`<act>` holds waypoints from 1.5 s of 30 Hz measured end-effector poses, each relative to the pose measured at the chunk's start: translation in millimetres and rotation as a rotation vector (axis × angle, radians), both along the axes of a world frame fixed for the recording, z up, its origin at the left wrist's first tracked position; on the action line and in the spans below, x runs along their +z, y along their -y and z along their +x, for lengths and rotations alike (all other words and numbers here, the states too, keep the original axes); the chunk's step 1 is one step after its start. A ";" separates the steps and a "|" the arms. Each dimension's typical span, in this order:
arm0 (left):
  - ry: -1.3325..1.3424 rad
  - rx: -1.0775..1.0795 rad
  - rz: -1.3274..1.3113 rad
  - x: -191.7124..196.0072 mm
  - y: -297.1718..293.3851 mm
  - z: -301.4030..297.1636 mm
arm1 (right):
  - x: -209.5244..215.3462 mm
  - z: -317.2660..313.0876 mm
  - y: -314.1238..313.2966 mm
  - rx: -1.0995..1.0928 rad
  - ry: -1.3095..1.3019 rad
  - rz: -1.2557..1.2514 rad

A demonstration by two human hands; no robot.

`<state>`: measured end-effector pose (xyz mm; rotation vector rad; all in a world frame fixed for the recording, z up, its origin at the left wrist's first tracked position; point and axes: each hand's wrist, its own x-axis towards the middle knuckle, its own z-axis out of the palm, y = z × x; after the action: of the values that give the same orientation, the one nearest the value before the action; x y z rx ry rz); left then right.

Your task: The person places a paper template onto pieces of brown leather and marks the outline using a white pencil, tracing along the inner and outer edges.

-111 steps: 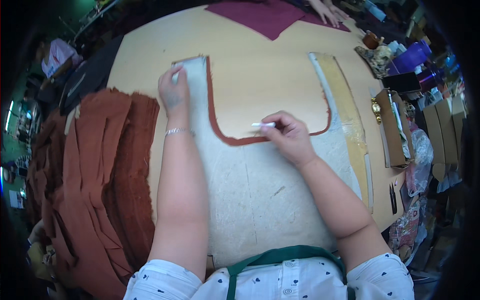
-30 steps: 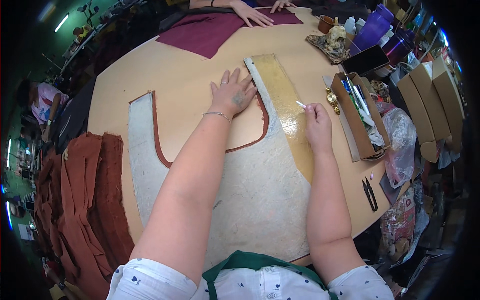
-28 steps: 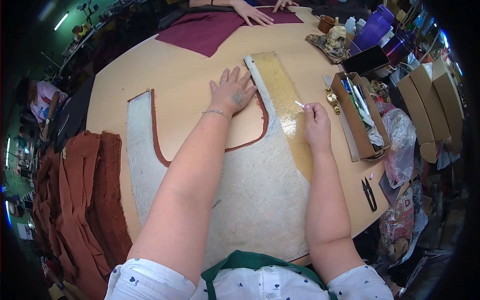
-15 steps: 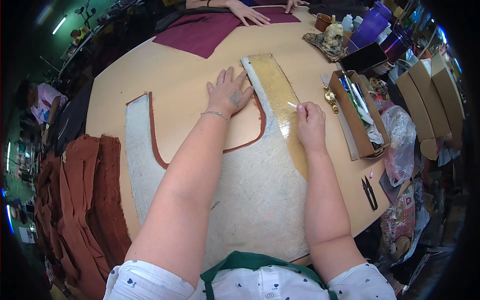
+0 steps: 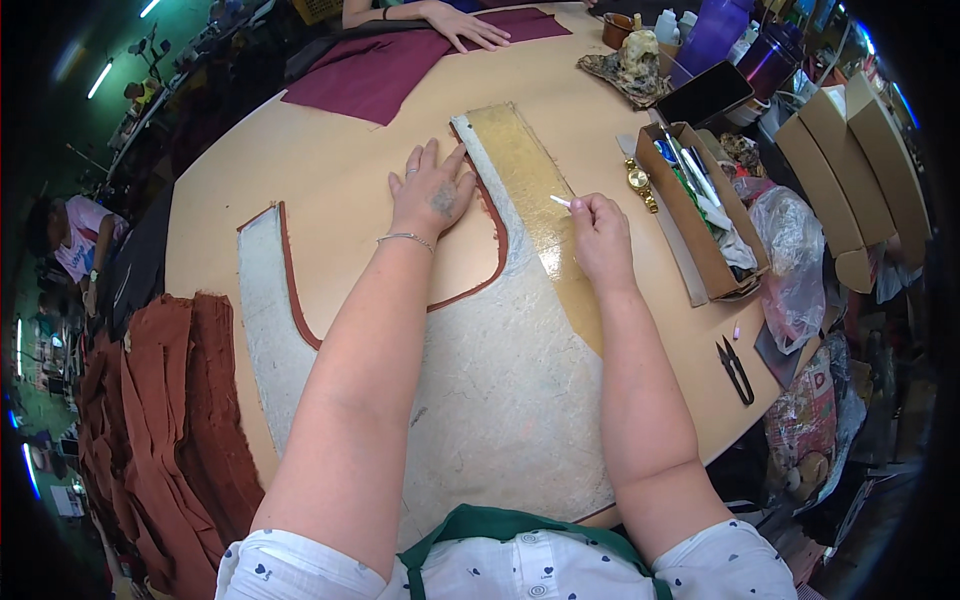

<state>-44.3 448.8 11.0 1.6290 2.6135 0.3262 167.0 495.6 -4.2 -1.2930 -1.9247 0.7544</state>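
A large grey sheet (image 5: pixel 510 400) with a U-shaped cutout lies flat on the table, shaped like a garment pattern piece. Reddish-brown fabric shows along its inner edge. A glossy tan strip (image 5: pixel 520 170) covers its right-hand arm. My left hand (image 5: pixel 432 195) rests flat with fingers stretched, partly in the cutout and reaching to the inner edge of that arm. My right hand (image 5: pixel 603 240) is closed round a thin white stick (image 5: pixel 560 201), its tip over the tan strip; the rest of it is hidden in my fingers.
Reddish-brown fabric (image 5: pixel 160 370) hangs at the left. Across the table another person's hand (image 5: pixel 465 25) lies on maroon cloth (image 5: pixel 370 75). To the right are a gold watch (image 5: pixel 640 182), a cardboard box (image 5: pixel 735 283) of pens, black thread snips (image 5: pixel 735 370) and a phone (image 5: pixel 705 95).
The view has shifted slightly, so the table's things sit a little farther left. Both my hands keep about the same places on the grey sheet. The other person's second hand has nearly left the view.
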 end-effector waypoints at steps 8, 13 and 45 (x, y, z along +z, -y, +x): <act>0.168 0.071 0.075 0.8 -6.3 -3.8 | 4.1 -1.7 4.1 -0.013 0.063 0.045; 0.082 0.084 0.058 2.5 -8.2 0.6 | 5.4 -3.0 7.5 -0.045 0.087 0.080; 0.169 -0.347 0.320 -12.7 68.8 153.3 | 57.5 -40.6 17.8 0.763 0.144 -0.573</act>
<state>109.0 380.0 -1.7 2.0044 2.1878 0.8512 126.4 477.8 53.3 -0.8875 -2.4434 1.7276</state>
